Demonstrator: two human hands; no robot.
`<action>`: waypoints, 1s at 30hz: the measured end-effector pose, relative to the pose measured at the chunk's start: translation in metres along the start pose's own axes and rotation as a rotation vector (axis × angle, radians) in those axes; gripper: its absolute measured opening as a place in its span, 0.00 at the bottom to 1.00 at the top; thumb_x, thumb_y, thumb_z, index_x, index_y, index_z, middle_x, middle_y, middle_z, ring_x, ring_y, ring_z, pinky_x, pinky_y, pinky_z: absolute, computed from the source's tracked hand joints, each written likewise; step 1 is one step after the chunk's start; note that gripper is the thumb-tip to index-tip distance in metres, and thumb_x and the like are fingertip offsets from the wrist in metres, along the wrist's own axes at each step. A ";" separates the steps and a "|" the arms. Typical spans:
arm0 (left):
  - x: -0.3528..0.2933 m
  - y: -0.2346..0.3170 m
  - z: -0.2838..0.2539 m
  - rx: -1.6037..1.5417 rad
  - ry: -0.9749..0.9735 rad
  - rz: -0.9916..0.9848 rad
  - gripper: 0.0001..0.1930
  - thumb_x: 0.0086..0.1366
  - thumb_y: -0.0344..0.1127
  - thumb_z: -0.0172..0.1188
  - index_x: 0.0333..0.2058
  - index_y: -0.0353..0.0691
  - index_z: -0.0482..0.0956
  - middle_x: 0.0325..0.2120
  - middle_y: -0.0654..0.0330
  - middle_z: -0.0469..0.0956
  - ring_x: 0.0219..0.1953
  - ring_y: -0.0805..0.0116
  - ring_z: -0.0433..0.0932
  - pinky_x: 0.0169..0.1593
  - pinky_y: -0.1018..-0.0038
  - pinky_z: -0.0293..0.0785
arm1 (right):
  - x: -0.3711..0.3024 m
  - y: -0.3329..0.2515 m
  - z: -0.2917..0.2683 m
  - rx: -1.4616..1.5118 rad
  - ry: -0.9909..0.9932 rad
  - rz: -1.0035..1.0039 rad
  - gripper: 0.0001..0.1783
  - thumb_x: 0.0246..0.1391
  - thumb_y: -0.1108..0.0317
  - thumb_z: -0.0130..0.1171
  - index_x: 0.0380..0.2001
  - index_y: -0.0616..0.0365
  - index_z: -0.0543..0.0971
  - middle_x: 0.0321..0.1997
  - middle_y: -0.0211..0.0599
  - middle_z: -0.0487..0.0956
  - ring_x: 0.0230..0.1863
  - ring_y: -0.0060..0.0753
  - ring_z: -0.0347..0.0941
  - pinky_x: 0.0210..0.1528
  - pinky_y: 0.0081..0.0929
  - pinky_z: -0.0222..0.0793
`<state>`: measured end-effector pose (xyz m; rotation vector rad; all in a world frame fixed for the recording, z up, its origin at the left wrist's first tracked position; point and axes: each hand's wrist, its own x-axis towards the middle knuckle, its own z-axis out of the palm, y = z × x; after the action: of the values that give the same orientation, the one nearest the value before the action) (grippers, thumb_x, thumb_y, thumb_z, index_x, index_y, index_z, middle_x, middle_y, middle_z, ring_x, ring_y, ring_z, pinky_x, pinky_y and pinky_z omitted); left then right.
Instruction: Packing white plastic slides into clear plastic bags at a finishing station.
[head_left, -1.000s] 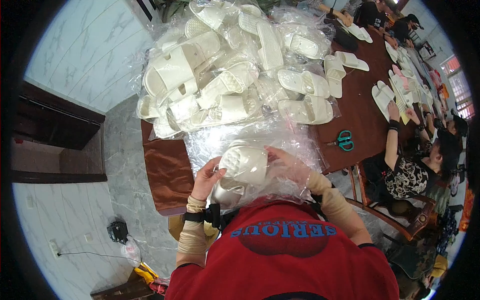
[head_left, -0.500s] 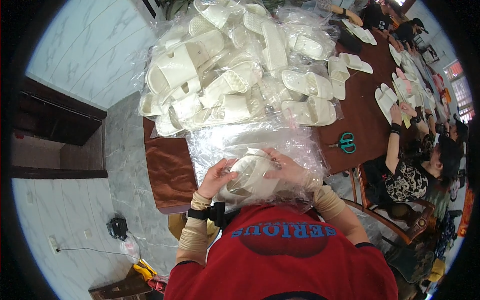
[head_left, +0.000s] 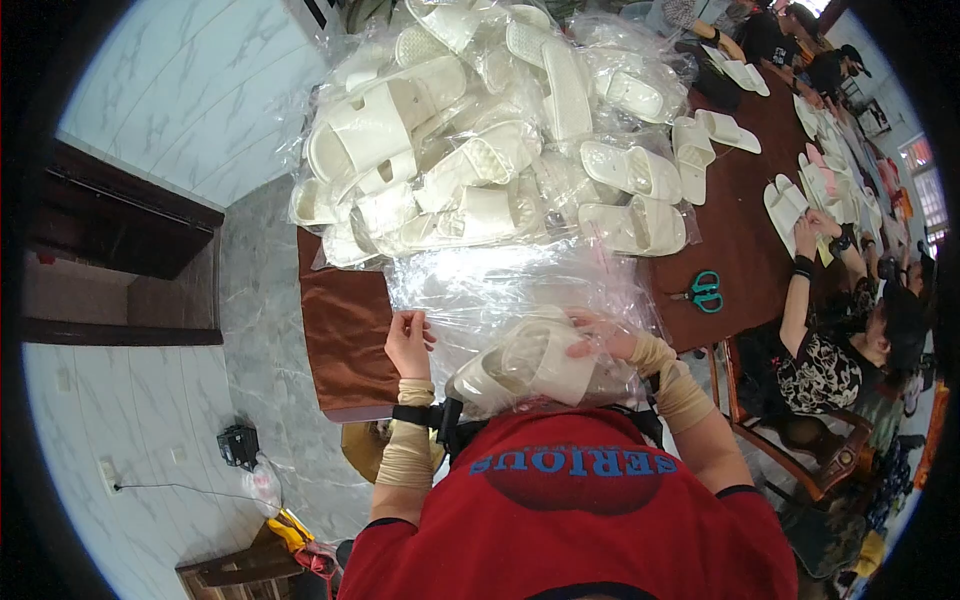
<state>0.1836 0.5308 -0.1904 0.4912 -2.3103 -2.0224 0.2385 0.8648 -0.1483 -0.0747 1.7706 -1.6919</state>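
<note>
In front of my body lies a pair of off-white slippers [head_left: 530,362], with clear plastic film over and around them. My right hand [head_left: 607,334] grips the right slipper, its fingers partly behind the shiny film; I cannot tell whether it is inside the bag. At the left edge of the clear plastic bags [head_left: 470,285], my left hand [head_left: 408,345] is closed, thumb and fingers pinching the film's edge. The flat bags spread between the slippers and a big heap of bagged slippers [head_left: 430,150].
Teal-handled scissors [head_left: 706,292] lie on the brown tablecloth [head_left: 740,240] to the right. Beyond them, a co-worker's hands [head_left: 815,228] handle a white slipper [head_left: 784,212]. A wooden chair [head_left: 830,465] stands at the right. Loose slippers [head_left: 728,130] lie beside the heap.
My left hand has left the slippers and moved up and left to the film's edge. My right hand stays at the slippers, which have turned and sit slightly further right.
</note>
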 end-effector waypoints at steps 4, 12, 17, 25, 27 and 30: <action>-0.001 0.032 -0.001 -0.042 -0.288 -0.123 0.14 0.67 0.43 0.51 0.39 0.37 0.74 0.24 0.60 0.77 0.21 0.74 0.76 0.22 0.81 0.71 | -0.007 0.009 -0.011 0.208 -0.008 -0.037 0.43 0.45 0.63 0.69 0.62 0.63 0.60 0.60 0.39 0.67 0.59 0.32 0.62 0.62 0.29 0.57; 0.038 0.080 0.001 -0.017 -0.527 -0.210 0.15 0.69 0.44 0.48 0.38 0.37 0.75 0.29 0.54 0.81 0.24 0.71 0.80 0.26 0.79 0.73 | -0.013 -0.032 0.000 -0.183 -0.020 -0.086 0.43 0.44 0.66 0.68 0.62 0.60 0.58 0.60 0.39 0.66 0.62 0.31 0.59 0.64 0.30 0.54; 0.046 0.013 0.014 -0.035 -0.204 -0.144 0.12 0.68 0.39 0.50 0.31 0.36 0.74 0.29 0.55 0.82 0.17 0.71 0.78 0.15 0.82 0.65 | -0.050 -0.038 0.015 -0.441 0.062 -0.117 0.47 0.45 0.55 0.68 0.62 0.62 0.56 0.63 0.48 0.62 0.63 0.41 0.60 0.63 0.32 0.56; 0.058 0.006 0.003 -0.091 -0.132 -0.211 0.13 0.68 0.39 0.49 0.31 0.35 0.70 0.24 0.54 0.78 0.15 0.67 0.77 0.12 0.78 0.67 | -0.130 0.008 -0.040 0.152 0.638 -0.051 0.30 0.48 0.71 0.64 0.55 0.61 0.65 0.51 0.34 0.72 0.51 0.26 0.68 0.53 0.26 0.66; 0.048 0.008 0.007 -0.072 -0.099 -0.167 0.12 0.68 0.39 0.49 0.31 0.35 0.71 0.25 0.55 0.79 0.15 0.68 0.77 0.13 0.78 0.68 | -0.151 0.000 -0.057 0.103 0.820 -0.198 0.26 0.51 0.74 0.58 0.54 0.63 0.66 0.49 0.36 0.73 0.49 0.25 0.70 0.50 0.23 0.67; 0.040 0.012 0.007 0.008 -0.053 -0.078 0.12 0.67 0.38 0.50 0.31 0.35 0.71 0.25 0.55 0.79 0.14 0.69 0.75 0.13 0.78 0.69 | -0.172 -0.043 -0.065 -0.018 1.160 -0.441 0.24 0.53 0.74 0.54 0.54 0.65 0.66 0.48 0.36 0.73 0.47 0.25 0.70 0.50 0.23 0.66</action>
<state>0.1417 0.5283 -0.1873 0.5429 -2.3658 -2.0857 0.3208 0.9972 -0.0414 0.6900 2.7262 -2.2519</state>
